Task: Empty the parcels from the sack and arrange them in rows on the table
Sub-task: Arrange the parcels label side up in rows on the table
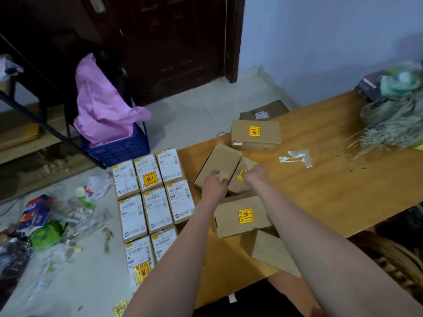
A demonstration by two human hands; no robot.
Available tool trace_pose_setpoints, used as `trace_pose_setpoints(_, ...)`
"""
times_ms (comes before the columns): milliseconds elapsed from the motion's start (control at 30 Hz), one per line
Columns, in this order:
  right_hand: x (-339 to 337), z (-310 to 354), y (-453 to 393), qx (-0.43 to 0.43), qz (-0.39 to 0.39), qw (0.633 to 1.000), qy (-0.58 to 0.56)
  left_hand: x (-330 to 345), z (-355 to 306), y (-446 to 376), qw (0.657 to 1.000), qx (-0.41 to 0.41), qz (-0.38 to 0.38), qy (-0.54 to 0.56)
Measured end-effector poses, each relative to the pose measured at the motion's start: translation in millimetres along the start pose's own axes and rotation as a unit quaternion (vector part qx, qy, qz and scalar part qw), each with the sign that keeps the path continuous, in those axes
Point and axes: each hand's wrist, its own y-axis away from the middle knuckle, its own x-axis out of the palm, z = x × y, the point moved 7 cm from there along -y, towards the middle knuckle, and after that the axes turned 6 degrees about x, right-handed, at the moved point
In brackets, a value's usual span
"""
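Left hand (214,186) grips the near end of a plain cardboard parcel (218,167) on the wooden surface (320,186), long axis running near-left to far-right. Right hand (254,176) rests, fingers curled, on the adjacent labelled parcel (240,179); grip cannot be confirmed. Labelled boxes (151,202) stand in rows on the floor, left.

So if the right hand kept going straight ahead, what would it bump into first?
Probably the far box with the yellow sticker. The right hand already holds a box and points up the table, though depth is unclear.
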Motion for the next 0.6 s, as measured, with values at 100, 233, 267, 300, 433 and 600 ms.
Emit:
trace_pose_setpoints(100,-12,-2,-22,0.016,0.014,0.999,0.045,17,-7,-15,1.0,-0.015,0.017,-0.001)
trace_pose_setpoints(233,-17,0,-46,0.006,0.038,0.997,0.069,34,-17,-37,0.999,-0.023,0.032,-0.018)
trace_pose_setpoints(267,-17,1,-50,0.003,0.048,0.996,0.074,38,-19,-41,0.999,-0.026,0.038,-0.021)
trace_pose_setpoints(300,-16,1,-55,0.001,0.056,0.996,0.075,42,-20,-46,0.998,-0.03,0.042,-0.024)
trace_pose_setpoints(433,-4,-3,-77,0.007,0.104,0.992,0.074,53,-24,-56,0.996,-0.042,0.06,-0.04)
trace_pose_setpoints(600,0,-10,-89,0.054,0.142,0.988,0.031,63,-29,-64,0.995,-0.042,0.07,-0.055)
